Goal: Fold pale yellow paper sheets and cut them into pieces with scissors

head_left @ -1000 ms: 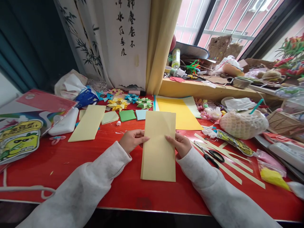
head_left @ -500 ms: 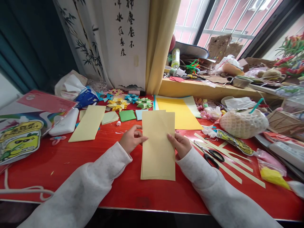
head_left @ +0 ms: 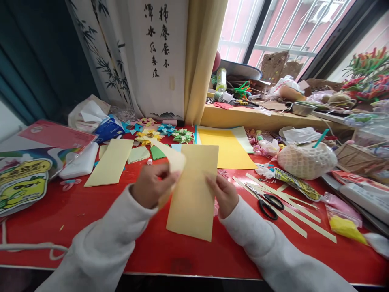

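Far left of the frame, there's a yellow pouch, and right of it a pale paper stack lies slantwise on the red desk. Just beside that, small pale squares, and above them, a yellow paper ring. Now centre frame, and here are the hands! The left hand is curled nearly closed, thumb pressing down on a bent sheet whose top flares up and leftward. Right against it, in the middle, the flat sheet, pale yellow, tall and slightly tilted; whether its lower edge touches the desk, I can't tell. And the right hand has that sheet by its right edge, thumb on the face, fingers folded behind, only a narrow pinch. Right of the hand, scissors with black handles, lying among pale strips, and farther right, a netted fruit with a teal straw.
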A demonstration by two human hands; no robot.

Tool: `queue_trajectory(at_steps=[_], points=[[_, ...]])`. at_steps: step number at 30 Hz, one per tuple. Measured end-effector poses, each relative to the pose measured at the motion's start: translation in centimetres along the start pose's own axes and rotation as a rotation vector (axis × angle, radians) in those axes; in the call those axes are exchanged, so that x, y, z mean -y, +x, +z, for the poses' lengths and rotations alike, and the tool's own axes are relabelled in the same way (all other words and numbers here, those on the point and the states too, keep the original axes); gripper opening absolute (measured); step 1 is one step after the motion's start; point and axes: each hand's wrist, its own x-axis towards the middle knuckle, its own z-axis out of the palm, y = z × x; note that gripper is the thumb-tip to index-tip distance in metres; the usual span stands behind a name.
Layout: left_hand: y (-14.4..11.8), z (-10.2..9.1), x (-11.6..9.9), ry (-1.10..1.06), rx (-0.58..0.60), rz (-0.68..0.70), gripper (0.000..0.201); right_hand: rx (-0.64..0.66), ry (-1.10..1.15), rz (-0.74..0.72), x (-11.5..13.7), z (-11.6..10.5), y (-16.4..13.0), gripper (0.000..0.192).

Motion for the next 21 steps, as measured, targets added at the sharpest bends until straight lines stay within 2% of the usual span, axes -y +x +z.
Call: queue_trajectory(at_steps=[2, 3, 5, 9, 14, 18, 21], points=[[-0.7, 2.2, -0.1, -0.106, 0.318, -0.091, 0.030, 0.076, -0.024, -0.022, 0.0, 0.5, -0.4, 0.028], [-1.0, 3.3, 0.1, -0.165, 0.440, -0.129, 0.030, 0.097, -0.022, -0.029, -0.1, 0.6, -0.4, 0.027], [-1.4, 4.9, 0.6, -0.295, 0.577, -0.208, 0.032, 0.121, 0.020, -0.023, -0.2, 0.7, -0.4, 0.033], [-1.5, 5.7, 1.7, -0.460, 0.576, -0.304, 0.034, 0.202, 0.165, 0.030, -0.4, 0.5, 0.2, 0.038], [-0.7, 5.2, 2.2, -0.554, 0.506, -0.411, 0.034, 0.130, 0.249, 0.217, -0.3, 0.0, 0.7, 0.042], [-0.6, 5.3, 2.4, -0.514, 0.511, -0.393, 0.035, 0.223, 0.256, 0.169, -0.2, -0.2, 0.9, 0.032], [-0.7, 5.3, 2.5, -0.441, 0.514, -0.320, 0.035, 0.151, 0.275, 0.187, -0.6, -0.5, 1.2, 0.029]])
